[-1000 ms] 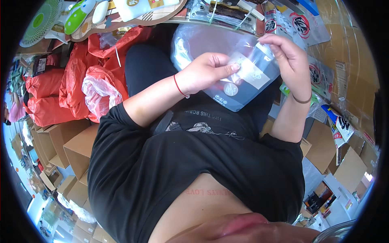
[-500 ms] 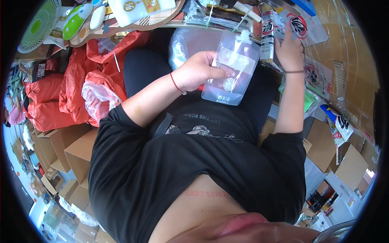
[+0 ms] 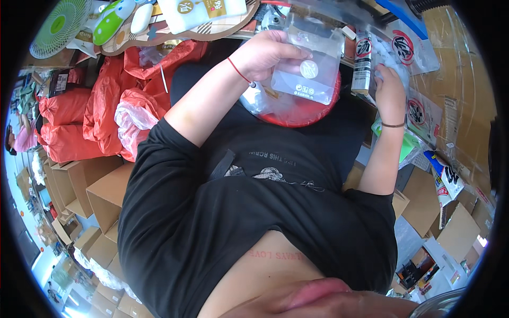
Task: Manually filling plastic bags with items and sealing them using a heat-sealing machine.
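Note:
My left hand (image 3: 265, 55) pinches the edge of a clear plastic spout pouch (image 3: 302, 87) with a round white mark, thumb on its front. The pouch's top reaches over the table edge. Below it, between my thighs, is a red basin (image 3: 331, 103) with clear plastic in it. My right hand (image 3: 391, 95) is at an upright box (image 3: 362, 61) with a black-and-white printed side. Its fingers are bent in against crumpled clear plastic (image 3: 395, 58) beside the box; what they grip, if anything, I cannot make out.
A green fan (image 3: 59, 29), a green-and-white spotted thing (image 3: 113, 22) and a white packet (image 3: 201, 13) lie at the far left. Red plastic bags (image 3: 101, 106) stand left of my legs, with open cardboard boxes (image 3: 108, 191) nearer. Brown cardboard (image 3: 456, 69) lines the right side.
My left hand has moved away from me with the pouch, uncovering more of the red basin. My right hand has drawn back slightly nearer, its spread fingers now bent in.

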Available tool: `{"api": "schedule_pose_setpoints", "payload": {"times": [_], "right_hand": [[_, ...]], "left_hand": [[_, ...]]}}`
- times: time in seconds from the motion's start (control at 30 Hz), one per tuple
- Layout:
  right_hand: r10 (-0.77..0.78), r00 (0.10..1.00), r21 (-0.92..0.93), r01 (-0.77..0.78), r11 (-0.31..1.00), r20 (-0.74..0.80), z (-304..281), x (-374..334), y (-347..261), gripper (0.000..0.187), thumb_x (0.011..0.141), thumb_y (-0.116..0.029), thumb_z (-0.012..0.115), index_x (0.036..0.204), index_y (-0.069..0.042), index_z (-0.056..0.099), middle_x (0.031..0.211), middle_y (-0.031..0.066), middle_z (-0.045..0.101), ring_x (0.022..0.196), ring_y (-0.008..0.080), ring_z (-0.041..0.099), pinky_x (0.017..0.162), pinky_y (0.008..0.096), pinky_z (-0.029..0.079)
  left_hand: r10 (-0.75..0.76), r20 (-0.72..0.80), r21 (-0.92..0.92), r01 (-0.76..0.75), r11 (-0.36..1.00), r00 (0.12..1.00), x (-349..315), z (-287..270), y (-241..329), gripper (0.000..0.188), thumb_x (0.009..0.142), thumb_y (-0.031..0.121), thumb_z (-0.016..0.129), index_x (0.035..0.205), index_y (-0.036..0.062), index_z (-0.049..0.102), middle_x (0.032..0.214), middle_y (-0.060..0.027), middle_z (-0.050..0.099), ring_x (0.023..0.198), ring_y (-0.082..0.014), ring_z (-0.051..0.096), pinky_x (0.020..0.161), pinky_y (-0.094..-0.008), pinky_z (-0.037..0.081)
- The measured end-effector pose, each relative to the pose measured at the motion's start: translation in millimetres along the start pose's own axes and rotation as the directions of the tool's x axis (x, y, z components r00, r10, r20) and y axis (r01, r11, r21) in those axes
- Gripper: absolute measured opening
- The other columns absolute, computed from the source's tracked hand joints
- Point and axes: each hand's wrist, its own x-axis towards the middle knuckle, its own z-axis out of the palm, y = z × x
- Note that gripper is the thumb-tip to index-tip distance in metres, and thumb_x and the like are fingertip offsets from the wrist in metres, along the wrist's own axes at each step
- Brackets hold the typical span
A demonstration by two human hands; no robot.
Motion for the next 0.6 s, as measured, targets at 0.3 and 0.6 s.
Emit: {"api": "schedule_pose_setpoints", "payload": {"times": [0.3,0.6], "right_hand": [[0.148,0.940,0.222,-0.080,0.972,-0.308,-15.6,-8.1,-10.6,0.021,0.093,-0.008,0.060,0.112,-0.001,0.062,0.105,0.0147,0.065,0.098,0.0301,0.062,0.087,0.0347,0.047],[-0.284,0.950,0.596,0.304,0.743,-0.130,-22.6,4.0,-100.6,0.018,0.096,-0.011,0.061,0.111,-0.001,0.063,0.099,0.0035,0.066,0.087,0.0103,0.059,0.080,0.0251,0.047]], "left_hand": [[0.863,0.103,0.993,-0.102,-0.061,0.494,-23.6,-90.4,24.3,0.044,0.091,0.022,0.067,0.128,0.0031,0.051,0.110,-0.0169,0.061,0.087,-0.0313,0.066,0.077,-0.0350,0.053],[0.461,-0.160,0.724,-0.214,0.656,0.873,-63.6,-26.2,6.2,0.026,0.090,0.025,0.071,0.103,0.0024,0.071,0.077,-0.0068,0.067,0.069,-0.0125,0.061,0.067,-0.0267,0.049]]}}
